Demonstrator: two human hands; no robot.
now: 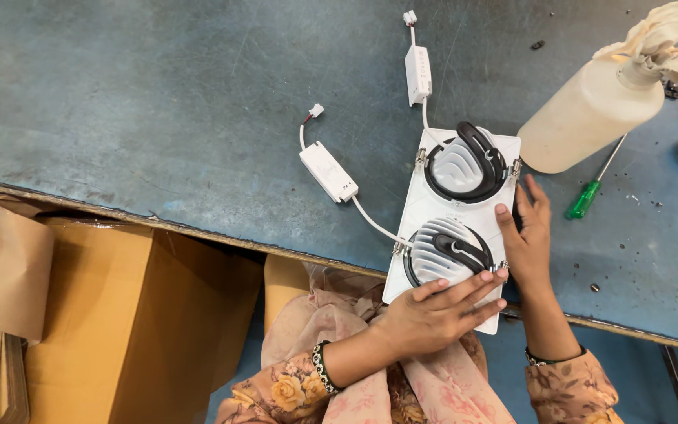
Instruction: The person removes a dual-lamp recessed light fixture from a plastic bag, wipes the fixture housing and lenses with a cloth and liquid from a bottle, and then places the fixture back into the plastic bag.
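Across most of the frame runs your blue tabletop point(158, 102). At lower centre the white twin lamp housing point(453, 224) overhangs its edge, so both hands steady it: left hand point(433, 310) lies flat, fingers apart, right hand point(529, 235) presses its side. Right: cream bottle point(590, 118), green screwdriver point(586, 199).

Open brown cardboard box point(131, 314) below bench edge, lower left; flap point(5, 263) folded out left.

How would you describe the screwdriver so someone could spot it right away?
On the blue-grey table, look right of the white twin light fixture, just below the cream bottle. The screwdriver lies there, the only thing with a green handle.
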